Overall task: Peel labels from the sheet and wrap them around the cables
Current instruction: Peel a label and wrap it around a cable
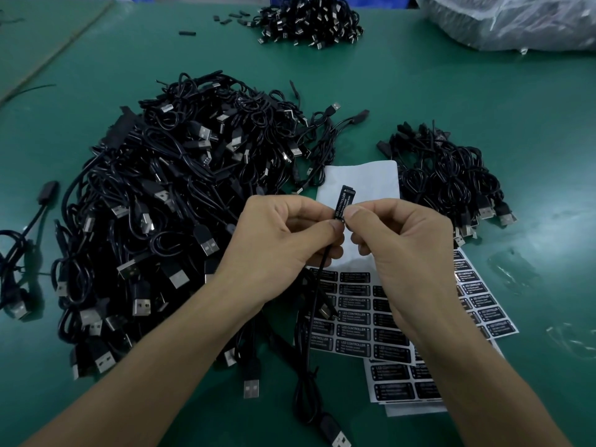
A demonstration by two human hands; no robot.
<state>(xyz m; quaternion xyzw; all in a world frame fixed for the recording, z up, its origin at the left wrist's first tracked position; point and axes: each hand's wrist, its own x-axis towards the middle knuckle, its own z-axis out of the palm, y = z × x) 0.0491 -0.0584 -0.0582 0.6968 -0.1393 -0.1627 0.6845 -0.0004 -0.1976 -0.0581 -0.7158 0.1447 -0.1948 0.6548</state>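
Note:
Both hands meet above the label sheet point(359, 330). My left hand point(283, 240) pinches the thin black cable point(314, 304) just under its small black controller block. My right hand point(396, 243) pinches a black "LED CONTROLLER" label point(344, 201) against that block, which stands upright between the fingertips. The cable hangs down to a USB plug point(338, 438) at the bottom edge. The sheet's upper part is bare white backing point(361, 179); rows of black labels fill its lower part. More label sheets point(477, 298) lie underneath, fanned to the right.
A large heap of black USB cables point(180, 201) fills the green mat point(483, 101) to the left. A smaller cable bundle point(448, 175) lies to the right, another pile point(309, 21) at the far back. Clear plastic bags point(516, 17) sit at the back right.

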